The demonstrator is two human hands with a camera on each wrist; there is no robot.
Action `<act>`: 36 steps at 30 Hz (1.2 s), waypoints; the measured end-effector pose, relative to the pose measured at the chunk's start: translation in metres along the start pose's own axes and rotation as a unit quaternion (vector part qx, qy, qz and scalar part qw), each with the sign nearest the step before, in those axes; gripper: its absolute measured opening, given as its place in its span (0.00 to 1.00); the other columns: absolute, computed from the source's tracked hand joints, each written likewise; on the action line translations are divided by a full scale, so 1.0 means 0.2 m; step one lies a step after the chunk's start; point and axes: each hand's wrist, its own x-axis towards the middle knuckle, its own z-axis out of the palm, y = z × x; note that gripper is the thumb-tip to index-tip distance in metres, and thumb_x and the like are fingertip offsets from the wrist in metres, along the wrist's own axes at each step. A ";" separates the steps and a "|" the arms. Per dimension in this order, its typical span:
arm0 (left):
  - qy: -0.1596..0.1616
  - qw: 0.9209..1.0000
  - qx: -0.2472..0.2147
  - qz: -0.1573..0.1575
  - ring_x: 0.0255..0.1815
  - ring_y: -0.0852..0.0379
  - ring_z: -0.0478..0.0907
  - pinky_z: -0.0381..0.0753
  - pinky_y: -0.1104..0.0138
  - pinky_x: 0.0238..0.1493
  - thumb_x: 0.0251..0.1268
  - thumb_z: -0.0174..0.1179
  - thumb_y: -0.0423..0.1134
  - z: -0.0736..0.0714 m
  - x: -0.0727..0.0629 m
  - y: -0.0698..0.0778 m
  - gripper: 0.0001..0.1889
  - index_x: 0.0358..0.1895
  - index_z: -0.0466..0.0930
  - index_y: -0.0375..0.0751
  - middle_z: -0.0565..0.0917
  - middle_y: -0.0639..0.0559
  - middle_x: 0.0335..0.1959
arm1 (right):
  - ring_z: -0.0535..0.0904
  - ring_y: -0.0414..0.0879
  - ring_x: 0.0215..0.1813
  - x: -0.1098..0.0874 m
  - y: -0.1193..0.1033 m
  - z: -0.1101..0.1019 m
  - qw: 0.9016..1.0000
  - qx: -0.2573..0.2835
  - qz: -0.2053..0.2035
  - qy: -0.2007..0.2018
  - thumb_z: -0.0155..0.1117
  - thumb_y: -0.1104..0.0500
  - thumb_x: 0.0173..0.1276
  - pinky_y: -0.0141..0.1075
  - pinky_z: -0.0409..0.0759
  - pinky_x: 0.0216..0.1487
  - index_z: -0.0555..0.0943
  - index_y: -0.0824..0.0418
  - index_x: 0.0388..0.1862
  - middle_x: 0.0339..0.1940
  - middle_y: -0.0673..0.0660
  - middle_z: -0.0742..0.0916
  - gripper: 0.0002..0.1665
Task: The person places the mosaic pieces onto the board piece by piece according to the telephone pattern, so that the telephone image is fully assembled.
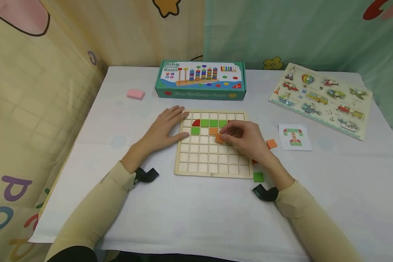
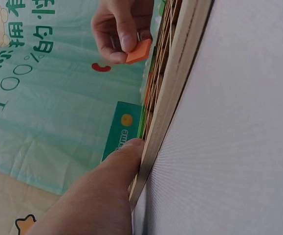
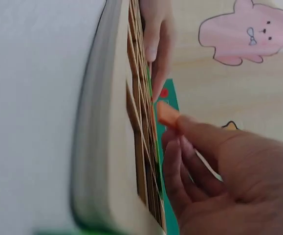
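While pinching an orange tile (image 1: pixel 219 138) in the right grip (image 1: pixel 247 137) over the grid board (image 1: pixel 213 176), near centre, rests straight-fingered left grip (image 1: pixel 165 127) on its ten-o'clock edge. Looks mid-placement; probably calls for lowering at six o'clock from the seated orange square (image 1: pixel 213 131).

Beyond a white-covered desk (image 1: pixel 190 214), a cream curtain (image 1: pixel 127 32) printed with an orange star (image 1: pixel 167 7) is hanging beside a green curtain (image 1: pixel 235 32) bearing a yellow flower (image 1: pixel 273 63), while a yellowish drape (image 1: pixel 26 91) showing colourful letters (image 1: pixel 16 180) is lining the left side.
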 end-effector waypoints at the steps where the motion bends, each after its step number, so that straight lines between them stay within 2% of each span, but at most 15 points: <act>1: 0.002 1.000 0.001 0.000 0.88 0.46 0.50 0.43 0.53 0.89 0.71 0.65 0.60 0.00 0.00 0.00 0.41 0.82 0.65 0.47 0.62 0.46 0.85 | 0.87 0.46 0.42 0.00 0.00 0.01 1.000 0.000 -0.006 0.005 0.76 0.58 0.70 0.25 0.85 0.45 0.89 0.58 0.47 0.40 0.54 0.91 0.09; 6: 0.003 1.000 -0.003 0.001 0.88 0.47 0.50 0.42 0.53 0.89 0.71 0.65 0.59 0.00 0.00 -0.01 0.41 0.82 0.65 0.47 0.62 0.47 0.85 | 0.85 0.42 0.43 -0.01 0.03 0.05 0.999 -0.015 -0.024 0.015 0.76 0.58 0.70 0.25 0.86 0.46 0.88 0.56 0.48 0.43 0.50 0.90 0.09; 10: 0.001 1.000 -0.010 0.001 0.88 0.47 0.49 0.43 0.53 0.89 0.72 0.65 0.59 0.01 -0.01 -0.01 0.40 0.82 0.65 0.47 0.61 0.46 0.85 | 0.86 0.40 0.42 -0.02 0.04 0.07 0.999 -0.020 -0.050 0.011 0.77 0.60 0.69 0.28 0.87 0.47 0.88 0.57 0.50 0.45 0.50 0.90 0.12; 17: 0.003 1.000 -0.009 0.001 0.88 0.47 0.50 0.44 0.52 0.89 0.72 0.65 0.59 0.01 -0.01 -0.01 0.40 0.82 0.65 0.47 0.62 0.47 0.85 | 0.86 0.39 0.42 -0.03 0.05 0.10 0.994 -0.040 -0.098 0.011 0.78 0.63 0.66 0.32 0.87 0.46 0.89 0.56 0.46 0.43 0.49 0.90 0.11; 20: 0.003 1.000 -0.008 0.003 0.88 0.47 0.50 0.43 0.52 0.89 0.72 0.64 0.59 0.00 -0.01 -0.01 0.40 0.82 0.65 0.47 0.62 0.47 0.85 | 0.85 0.39 0.43 -0.03 0.04 0.10 0.992 -0.058 -0.114 0.019 0.78 0.63 0.67 0.33 0.86 0.45 0.90 0.56 0.45 0.42 0.49 0.90 0.09; 25: 0.001 1.000 -0.006 0.006 0.88 0.47 0.50 0.44 0.52 0.89 0.72 0.64 0.59 0.00 0.00 0.00 0.40 0.82 0.65 0.47 0.62 0.46 0.85 | 0.85 0.43 0.43 -0.03 0.04 0.12 0.988 -0.065 -0.136 0.021 0.78 0.62 0.67 0.35 0.86 0.44 0.89 0.58 0.47 0.45 0.51 0.90 0.11; 36: -0.001 1.000 -0.008 0.002 0.88 0.46 0.50 0.43 0.52 0.89 0.72 0.65 0.58 -0.01 0.00 0.00 0.40 0.82 0.65 0.46 0.62 0.46 0.85 | 0.85 0.43 0.42 -0.02 0.03 0.13 0.983 -0.098 -0.151 0.023 0.73 0.68 0.69 0.40 0.87 0.45 0.90 0.58 0.41 0.44 0.52 0.89 0.06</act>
